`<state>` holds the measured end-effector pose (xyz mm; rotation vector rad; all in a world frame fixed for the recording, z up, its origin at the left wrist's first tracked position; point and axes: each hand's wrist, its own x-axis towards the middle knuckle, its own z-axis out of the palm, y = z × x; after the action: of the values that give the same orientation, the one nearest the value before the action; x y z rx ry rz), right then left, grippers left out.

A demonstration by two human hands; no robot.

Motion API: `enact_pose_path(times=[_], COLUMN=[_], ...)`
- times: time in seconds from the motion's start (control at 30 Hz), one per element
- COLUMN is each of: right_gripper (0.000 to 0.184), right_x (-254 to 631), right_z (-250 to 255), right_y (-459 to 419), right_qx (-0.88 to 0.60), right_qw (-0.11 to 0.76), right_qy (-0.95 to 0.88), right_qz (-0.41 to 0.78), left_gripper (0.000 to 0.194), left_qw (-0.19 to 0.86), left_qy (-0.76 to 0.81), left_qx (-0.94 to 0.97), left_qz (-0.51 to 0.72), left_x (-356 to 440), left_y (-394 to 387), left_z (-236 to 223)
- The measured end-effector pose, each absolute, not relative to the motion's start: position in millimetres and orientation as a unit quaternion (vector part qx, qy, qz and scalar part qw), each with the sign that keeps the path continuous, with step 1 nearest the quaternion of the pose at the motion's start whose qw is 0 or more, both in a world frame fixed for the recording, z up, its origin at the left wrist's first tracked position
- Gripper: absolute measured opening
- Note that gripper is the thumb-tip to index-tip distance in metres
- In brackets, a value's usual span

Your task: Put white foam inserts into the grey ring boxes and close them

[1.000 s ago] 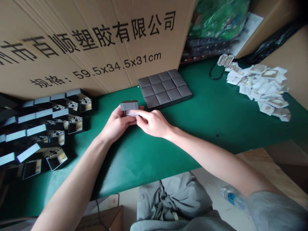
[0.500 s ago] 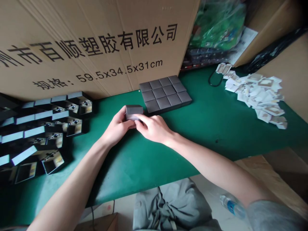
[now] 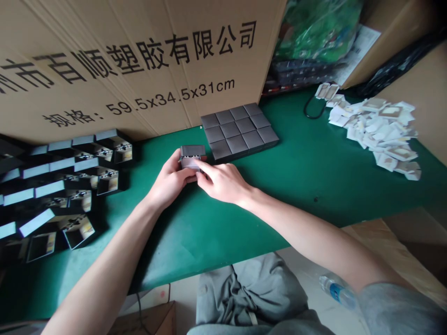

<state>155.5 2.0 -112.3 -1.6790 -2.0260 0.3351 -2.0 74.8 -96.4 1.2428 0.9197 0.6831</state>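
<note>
A small dark grey hinged box (image 3: 192, 150) is held up over the green table, its lid partly raised and a light interior showing below it. My left hand (image 3: 171, 179) wraps round its left side, with the thumb along the lower front. My right hand (image 3: 223, 182) grips the box's lower right part, index finger laid across the front opening and thumb beneath. Some fingers behind the box are hidden. Just beyond my hands lies a flat block of closed dark grey boxes (image 3: 239, 130), set edge to edge in rows.
Rows of open dark boxes (image 3: 108, 181) stand at the left. A heap of white inserts (image 3: 377, 135) and a black loop (image 3: 309, 109) lie at the right. A large printed carton (image 3: 146, 93) walls the back, beside a plastic bag with green contents (image 3: 317, 32).
The small box's lid has lifted, so a light interior now shows between lid and base. Both hands keep their hold in nearly the same place.
</note>
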Motion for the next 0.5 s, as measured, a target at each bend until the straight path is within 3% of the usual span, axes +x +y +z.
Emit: enact_pose_path(times=[0.5], right_gripper=[0.053], right_x=[155.0], right_z=[-110.1], right_y=[0.3], right_qx=[-0.619], right_qw=[0.225], right_qy=[-0.742], right_qz=[0.129], left_gripper=[0.042], left_qw=[0.643], left_qy=[0.399], left_qx=[0.575], left_qz=[0.310], left_x=[-6.5], left_y=[75.0], left_z=[-104.2])
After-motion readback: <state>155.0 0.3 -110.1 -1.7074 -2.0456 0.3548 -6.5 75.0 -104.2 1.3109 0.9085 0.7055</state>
